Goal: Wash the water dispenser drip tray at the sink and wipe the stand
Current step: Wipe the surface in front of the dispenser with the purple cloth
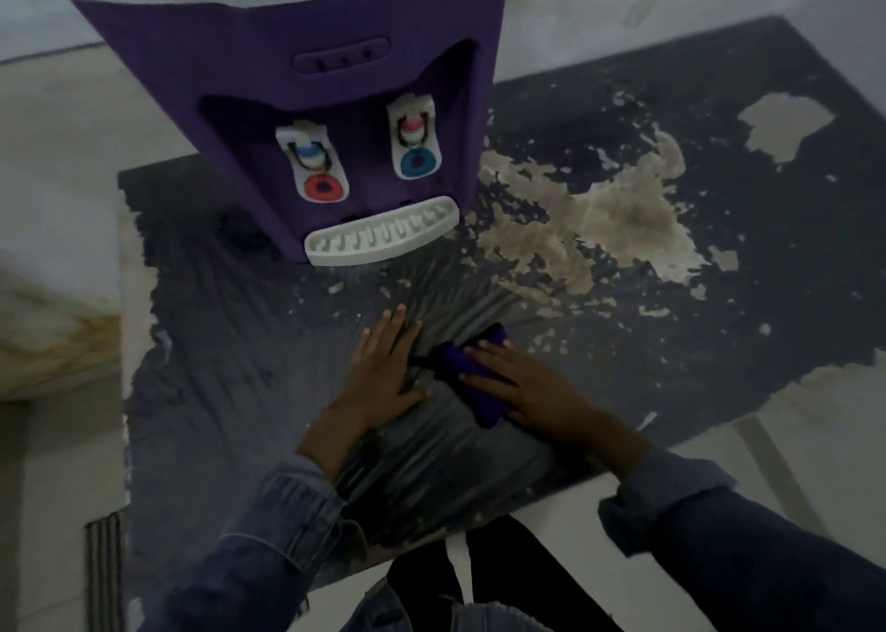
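Note:
A purple water dispenser (307,80) stands at the back of a dark stand top (230,343) whose black covering is worn and peeling. Its white slotted drip tray (383,235) sits in place at the dispenser's base, below the two taps. My left hand (383,372) lies flat on the stand, fingers spread, holding nothing. My right hand (522,382) presses a purple cloth (472,367) against the stand top just beside the left hand. Both hands are a short way in front of the drip tray.
A large patch of bare beige surface (599,219) shows right of the dispenser where the covering has flaked off. Pale tiled floor (57,439) lies to the left and right of the stand. The stand's near edge (479,521) runs just under my forearms.

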